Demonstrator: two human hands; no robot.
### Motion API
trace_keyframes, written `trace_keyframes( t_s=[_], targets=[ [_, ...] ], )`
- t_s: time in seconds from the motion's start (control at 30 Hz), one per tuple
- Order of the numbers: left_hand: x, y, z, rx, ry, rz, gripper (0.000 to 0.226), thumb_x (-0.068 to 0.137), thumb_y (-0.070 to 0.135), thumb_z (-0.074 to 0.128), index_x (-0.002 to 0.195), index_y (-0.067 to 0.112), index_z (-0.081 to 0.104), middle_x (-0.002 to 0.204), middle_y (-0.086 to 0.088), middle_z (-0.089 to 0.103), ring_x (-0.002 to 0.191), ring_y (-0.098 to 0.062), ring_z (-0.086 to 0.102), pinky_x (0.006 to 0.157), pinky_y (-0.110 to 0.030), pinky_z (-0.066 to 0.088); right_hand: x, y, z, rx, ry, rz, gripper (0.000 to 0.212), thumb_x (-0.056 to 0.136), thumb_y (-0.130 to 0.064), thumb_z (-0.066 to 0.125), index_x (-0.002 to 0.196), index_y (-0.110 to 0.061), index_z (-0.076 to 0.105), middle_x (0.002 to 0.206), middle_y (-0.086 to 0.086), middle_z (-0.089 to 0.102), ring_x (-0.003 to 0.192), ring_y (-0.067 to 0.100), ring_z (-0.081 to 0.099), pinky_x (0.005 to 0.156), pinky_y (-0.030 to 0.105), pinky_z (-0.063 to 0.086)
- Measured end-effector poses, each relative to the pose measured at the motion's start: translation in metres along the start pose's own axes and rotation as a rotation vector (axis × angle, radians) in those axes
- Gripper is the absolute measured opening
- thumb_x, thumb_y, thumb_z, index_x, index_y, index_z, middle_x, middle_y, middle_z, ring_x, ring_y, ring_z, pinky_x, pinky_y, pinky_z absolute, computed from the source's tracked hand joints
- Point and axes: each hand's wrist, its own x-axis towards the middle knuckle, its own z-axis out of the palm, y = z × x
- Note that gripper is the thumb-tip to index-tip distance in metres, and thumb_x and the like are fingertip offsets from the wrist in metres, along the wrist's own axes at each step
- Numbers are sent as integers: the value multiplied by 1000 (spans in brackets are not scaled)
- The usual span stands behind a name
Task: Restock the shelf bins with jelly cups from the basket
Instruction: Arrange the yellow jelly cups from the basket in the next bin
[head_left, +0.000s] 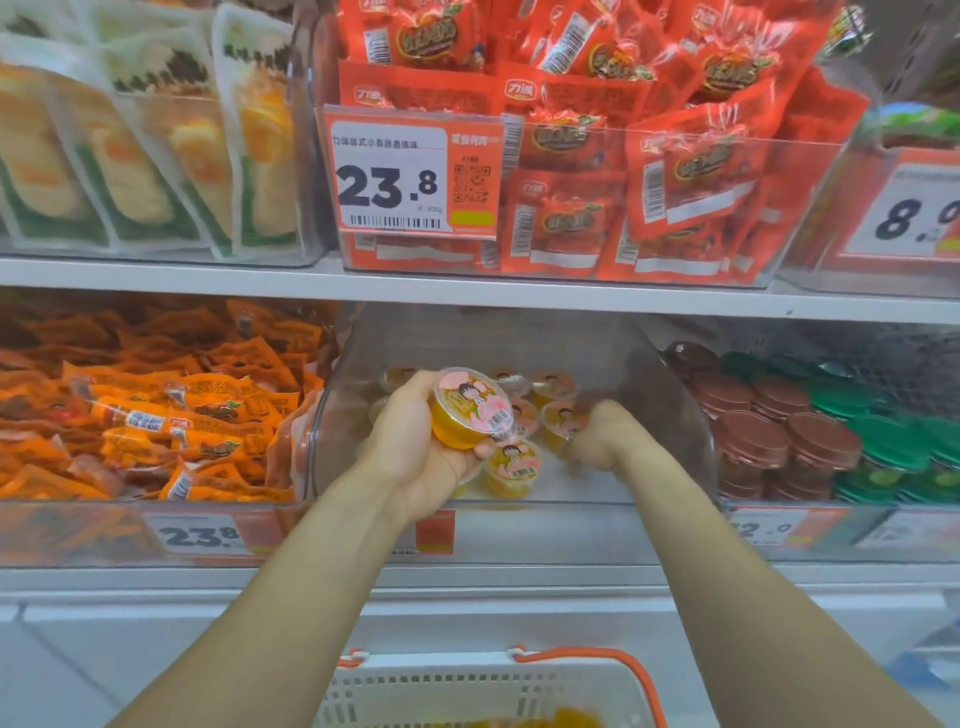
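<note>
My left hand (415, 447) grips a yellow jelly cup (470, 410) with a pink lid, held tilted inside the clear middle shelf bin (670, 415). Several more jelly cups (511, 467) sit on the bin's floor, near its front and back. My right hand (597, 436) reaches into the same bin, fingers curled down among the cups; motion blur hides whether it holds one. Below, a white basket (415, 691) with an orange handle holds yellow jelly cups (561, 719) at the frame's lower edge.
Orange snack packets (171, 421) fill the bin to the left. Brown and green lidded cups (810, 431) are stacked in the bin to the right. A shelf edge (467, 291) runs just above, carrying a bin of red packets (623, 171) with a price tag.
</note>
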Motion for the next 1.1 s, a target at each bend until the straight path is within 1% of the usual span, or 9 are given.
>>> trace_keyframes(
  t_s=[0.23, 0.37, 0.57, 0.67, 0.8, 0.9, 0.93, 1.0, 1.1],
  targets=[
    [3, -12, 16, -4, 18, -3, 38, 101, 25, 36, 93, 0, 63, 78, -17, 67, 55, -23, 59, 41, -25, 35, -5, 4, 1, 195, -67, -90, 28, 69, -13, 82, 95, -8, 72, 100, 8, 73, 86, 19, 65, 85, 36, 55],
    [-4, -18, 16, 48, 22, 17, 38, 101, 23, 35, 92, 1, 64, 74, -15, 68, 57, -23, 59, 40, -24, 35, -10, 5, -1, 258, -112, -92, 35, 68, -8, 81, 102, -9, 71, 107, 8, 72, 101, 25, 67, 95, 43, 55],
    [1, -14, 23, 163, 81, -16, 34, 100, 23, 35, 88, 2, 59, 67, -16, 64, 45, -22, 55, 34, -19, 26, -33, -13, -39, -162, -42, -82, 34, 85, -34, 70, 105, -6, 66, 92, 8, 66, 82, 25, 62, 73, 29, 50],
    [9, -13, 31, 241, 45, -50, 38, 95, 28, 35, 81, 1, 58, 66, -17, 58, 36, -22, 45, 32, -13, 16, -58, -24, -62, 221, -190, -180, 22, 98, -22, 59, 96, -2, 67, 83, 13, 67, 73, 25, 64, 74, 41, 61],
    [16, -13, 46, 221, -85, -91, 50, 91, 45, 43, 79, 2, 64, 68, -15, 54, 37, -19, 38, 35, -13, 16, -88, -21, -79, 560, -545, -254, 33, 97, -32, 62, 106, 0, 66, 91, 17, 71, 77, 23, 69, 65, 31, 58],
    [17, -15, 59, 308, -153, -89, 33, 90, 32, 46, 78, 7, 64, 72, -15, 59, 46, -21, 49, 37, -20, 31, -88, -10, -78, 788, -405, -221, 14, 94, -12, 65, 94, 2, 66, 76, 20, 67, 58, 18, 64, 56, 25, 57],
    [21, -18, 62, 360, -125, -78, 33, 93, 32, 45, 86, 8, 66, 78, -14, 64, 56, -23, 58, 42, -25, 43, -85, -5, -77, 829, -341, -195, 11, 93, -8, 65, 92, 3, 65, 73, 20, 66, 55, 17, 64, 54, 24, 57],
    [31, -25, 62, 632, 46, 17, 47, 95, 46, 46, 114, 7, 63, 108, -14, 70, 87, -28, 68, 73, -39, 58, -84, 1, -75, 786, -256, -149, 9, 93, -3, 65, 91, 6, 63, 69, 19, 65, 52, 18, 63, 52, 24, 57],
    [38, -31, 47, 1378, 179, 201, 58, 98, 45, 46, 142, 8, 40, 149, -13, 43, 135, -31, 42, 113, -42, 34, -72, 3, -62, 457, -140, -54, 14, 88, -8, 73, 87, 2, 63, 66, 14, 70, 56, 23, 68, 61, 32, 61]
  ],
)
